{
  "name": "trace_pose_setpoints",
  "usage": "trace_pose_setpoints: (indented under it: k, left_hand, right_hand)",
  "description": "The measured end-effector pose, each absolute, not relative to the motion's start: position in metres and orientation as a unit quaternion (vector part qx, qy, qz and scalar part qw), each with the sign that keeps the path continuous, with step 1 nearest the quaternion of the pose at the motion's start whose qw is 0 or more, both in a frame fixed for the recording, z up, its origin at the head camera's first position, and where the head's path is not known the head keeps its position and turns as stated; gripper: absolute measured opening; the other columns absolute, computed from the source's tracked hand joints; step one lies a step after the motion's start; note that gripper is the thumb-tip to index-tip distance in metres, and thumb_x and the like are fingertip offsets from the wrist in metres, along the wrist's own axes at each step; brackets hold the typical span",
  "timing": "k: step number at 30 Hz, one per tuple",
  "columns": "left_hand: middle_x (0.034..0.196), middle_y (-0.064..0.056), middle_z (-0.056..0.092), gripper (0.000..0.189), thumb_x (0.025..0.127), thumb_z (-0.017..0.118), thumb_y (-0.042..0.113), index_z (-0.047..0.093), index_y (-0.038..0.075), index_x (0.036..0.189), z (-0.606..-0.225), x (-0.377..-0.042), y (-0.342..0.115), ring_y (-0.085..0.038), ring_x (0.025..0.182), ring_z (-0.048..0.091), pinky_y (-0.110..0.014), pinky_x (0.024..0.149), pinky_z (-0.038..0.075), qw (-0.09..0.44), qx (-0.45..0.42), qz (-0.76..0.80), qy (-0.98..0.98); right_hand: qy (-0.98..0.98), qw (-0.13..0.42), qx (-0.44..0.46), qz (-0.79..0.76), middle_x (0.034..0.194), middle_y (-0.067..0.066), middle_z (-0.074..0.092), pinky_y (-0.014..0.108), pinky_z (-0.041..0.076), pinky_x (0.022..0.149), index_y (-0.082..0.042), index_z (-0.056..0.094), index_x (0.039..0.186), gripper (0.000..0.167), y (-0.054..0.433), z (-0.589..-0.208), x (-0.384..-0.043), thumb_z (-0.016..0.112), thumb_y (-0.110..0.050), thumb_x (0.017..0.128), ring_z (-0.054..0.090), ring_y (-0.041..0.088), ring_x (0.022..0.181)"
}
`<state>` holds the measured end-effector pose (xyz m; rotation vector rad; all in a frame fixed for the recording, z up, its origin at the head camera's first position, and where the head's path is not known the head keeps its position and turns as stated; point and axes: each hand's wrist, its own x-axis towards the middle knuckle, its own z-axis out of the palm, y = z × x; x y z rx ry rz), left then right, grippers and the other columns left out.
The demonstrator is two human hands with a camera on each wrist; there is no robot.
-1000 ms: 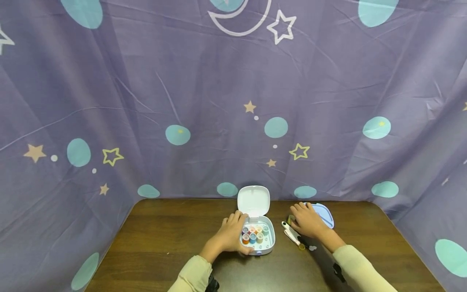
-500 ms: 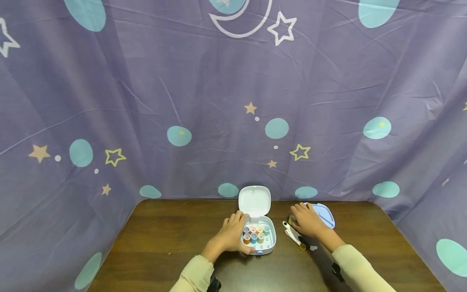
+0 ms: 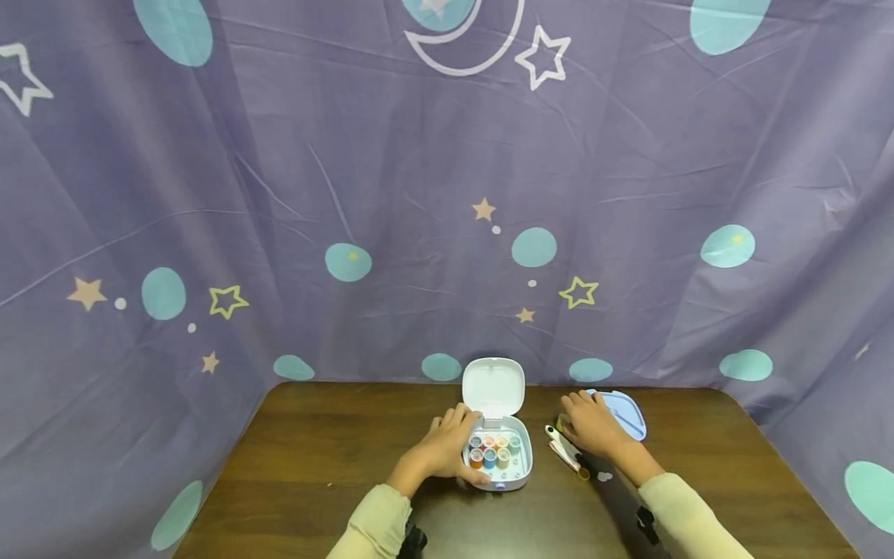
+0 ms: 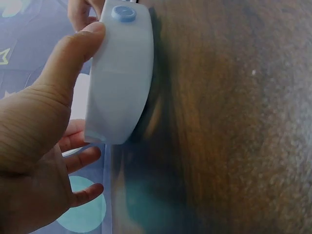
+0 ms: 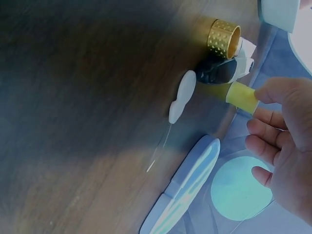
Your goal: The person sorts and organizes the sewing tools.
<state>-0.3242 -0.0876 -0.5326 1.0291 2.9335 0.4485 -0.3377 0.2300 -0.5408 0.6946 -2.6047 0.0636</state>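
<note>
An open sewing box (image 3: pixel 517 466) with a raised white lid (image 3: pixel 493 386) holds several small thread spools (image 3: pixel 490 460) on pegs. My left hand (image 3: pixel 443 449) grips the box's left side, thumb on the front wall near the blue button (image 4: pixel 124 13), other fingers behind. In the right wrist view, my right hand (image 5: pixel 292 141) pinches a yellow thread spool (image 5: pixel 242 96) between thumb and index finger; it appears at the table surface. Close to it lie a gold thimble (image 5: pixel 222 39), a white-and-black tool, apparently small snips (image 5: pixel 219 71), and a white needle threader (image 5: pixel 183 95).
A light blue tray (image 3: pixel 628 418) lies behind the right hand, partly covered by it. The wooden table (image 3: pixel 335 442) ends at a purple patterned curtain (image 3: pixel 419 194) along the back and sides.
The head view has shifted slightly, so everything appears a little further right. Both hands otherwise keep nearly the same places against the box and the small tools.
</note>
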Motion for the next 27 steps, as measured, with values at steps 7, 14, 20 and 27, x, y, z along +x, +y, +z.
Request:
trace_pose_setpoints:
  k: [7,14,20,27]
  left_hand:
    - [0.129,-0.004,0.045,0.108,0.068,0.088,0.060,0.041,0.010,0.152,-0.528,-0.328,-0.087,-0.020,0.117,0.044,-0.037,0.094,0.038,0.031,0.322,0.161,0.933]
    - [0.125,-0.003,0.046,0.106,0.067,0.089,0.058,0.043,0.009,0.150,-0.525,-0.328,-0.094,-0.019,0.112,0.043,-0.033,0.088,0.036,0.038,0.333,0.180,0.925]
    - [0.124,-0.005,0.047,0.106,0.066,0.091,0.056,0.045,0.009,0.149,-0.521,-0.330,-0.094,-0.019,0.110,0.043,-0.034,0.089,0.035,0.030,0.327,0.191,0.925]
    - [0.124,-0.002,0.047,0.107,0.065,0.090,0.059,0.045,0.011,0.150,-0.527,-0.326,-0.093,-0.015,0.109,0.043,-0.031,0.087,0.035,0.038,0.320,0.190,0.928]
  right_hand:
    - [-0.944,0.224,0.243,0.019,0.080,0.006,0.056,0.045,0.039,0.076,-0.010,0.053,0.084,0.024,0.232,-0.539,-0.340,0.077,-0.012,0.077,0.054,0.028,0.083]
    - [-0.943,0.230,0.240,0.035,0.077,0.005,0.054,0.046,0.040,0.077,-0.010,0.052,0.082,0.024,0.231,-0.541,-0.342,0.075,-0.012,0.078,0.054,0.028,0.081]
    - [-0.935,0.256,0.241,0.037,0.078,0.005,0.053,0.047,0.040,0.078,-0.010,0.053,0.082,0.024,0.232,-0.537,-0.345,0.076,-0.012,0.077,0.053,0.029,0.082]
    - [-0.930,0.268,0.248,0.026,0.076,0.003,0.052,0.045,0.039,0.076,-0.010,0.053,0.082,0.025,0.235,-0.547,-0.339,0.077,-0.014,0.077,0.052,0.027,0.079]
